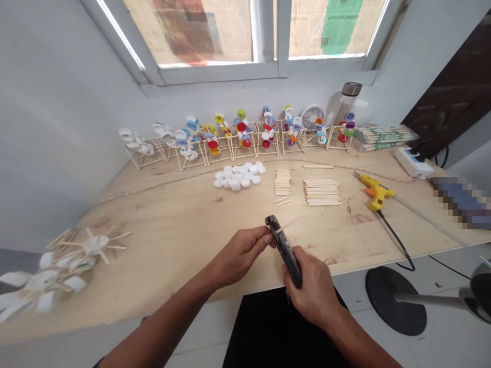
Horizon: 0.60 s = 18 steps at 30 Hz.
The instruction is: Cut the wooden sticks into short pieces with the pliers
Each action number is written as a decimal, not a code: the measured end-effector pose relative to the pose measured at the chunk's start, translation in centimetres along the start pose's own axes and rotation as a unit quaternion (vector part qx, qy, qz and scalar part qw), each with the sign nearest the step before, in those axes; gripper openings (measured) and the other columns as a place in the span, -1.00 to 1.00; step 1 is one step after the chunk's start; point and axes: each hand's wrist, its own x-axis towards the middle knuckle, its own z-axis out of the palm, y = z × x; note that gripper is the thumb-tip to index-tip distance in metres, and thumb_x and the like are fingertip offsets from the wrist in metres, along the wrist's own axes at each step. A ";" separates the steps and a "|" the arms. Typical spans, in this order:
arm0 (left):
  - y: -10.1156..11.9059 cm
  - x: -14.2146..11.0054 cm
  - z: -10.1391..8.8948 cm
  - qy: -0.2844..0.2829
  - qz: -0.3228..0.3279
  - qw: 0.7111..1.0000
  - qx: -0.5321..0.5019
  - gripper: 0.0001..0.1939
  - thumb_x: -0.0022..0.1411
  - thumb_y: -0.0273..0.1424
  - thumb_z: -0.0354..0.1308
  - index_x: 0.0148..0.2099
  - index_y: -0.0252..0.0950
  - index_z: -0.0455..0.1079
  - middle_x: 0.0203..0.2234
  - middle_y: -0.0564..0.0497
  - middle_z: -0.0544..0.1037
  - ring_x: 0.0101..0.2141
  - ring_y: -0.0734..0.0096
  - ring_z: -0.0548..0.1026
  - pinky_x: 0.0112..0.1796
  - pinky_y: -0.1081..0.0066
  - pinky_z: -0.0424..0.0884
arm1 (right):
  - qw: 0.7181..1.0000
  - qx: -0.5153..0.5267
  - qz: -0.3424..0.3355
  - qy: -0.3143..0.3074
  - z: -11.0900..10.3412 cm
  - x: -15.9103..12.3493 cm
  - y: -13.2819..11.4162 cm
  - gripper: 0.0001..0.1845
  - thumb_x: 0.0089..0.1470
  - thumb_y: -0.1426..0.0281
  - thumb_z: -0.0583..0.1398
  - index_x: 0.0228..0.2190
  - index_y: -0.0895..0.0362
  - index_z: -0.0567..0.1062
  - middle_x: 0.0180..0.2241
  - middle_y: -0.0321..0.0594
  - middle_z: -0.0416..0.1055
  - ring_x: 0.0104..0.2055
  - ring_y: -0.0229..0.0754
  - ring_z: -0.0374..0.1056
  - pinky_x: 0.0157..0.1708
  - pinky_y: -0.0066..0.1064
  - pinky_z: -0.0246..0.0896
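In my right hand is a black plier-like tool, its handles wrapped by my fingers and its head pointing up and to the left. A thin wooden stick crosses the tool near its jaws. My left hand pinches with thumb and fingers at the left side of the tool's head, on the stick's near end; the fingertips hide that end. Just beyond lie a pile of short sticks and a pile of longer sticks. White bottle caps are clustered to their left.
Small stick-frame wheels with coloured caps line the wall. A yellow glue gun with its cord lies right, near a power strip and bagged sticks. White cap-and-stick wheels lie left. A fan and bottle stand behind.
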 end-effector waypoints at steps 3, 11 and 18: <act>-0.3 -0.3 0.9 0.092 0.053 0.980 0.171 -0.74 0.27 -0.36 -0.18 -0.35 -0.30 0.27 -0.65 0.11 0.31 -0.62 0.56 0.27 -0.55 0.55 0.16 | 1.000 -0.002 0.004 -0.004 0.0 0.0 -0.1 -0.95 -0.10 0.46 0.07 -0.49 0.10 0.24 -0.61 -0.34 0.31 -0.53 -0.22 0.26 -0.51 -0.48 -0.01; -0.5 -0.4 0.9 0.088 0.068 0.982 0.154 -0.76 0.26 -0.39 -0.15 -0.36 -0.32 0.29 -0.65 0.12 0.32 -0.63 0.59 0.27 -0.55 0.58 0.15 | 1.000 0.019 -0.001 -0.011 -0.3 -0.4 -0.2 -0.98 -0.04 0.42 0.07 -0.46 0.10 0.26 -0.57 -0.33 0.31 -0.50 -0.21 0.24 -0.49 -0.45 -0.01; 1.0 -0.1 -0.1 -0.029 0.012 0.997 -0.063 -0.72 0.26 -0.35 -0.13 -0.33 -0.37 0.35 -0.43 0.03 0.43 -0.38 0.49 0.37 -0.33 0.51 0.30 | 0.999 0.038 -0.001 -0.006 -0.1 -0.8 0.2 -0.92 -0.04 0.45 0.07 -0.39 0.12 0.29 -0.53 -0.29 0.33 -0.45 -0.17 0.26 -0.44 -0.42 0.03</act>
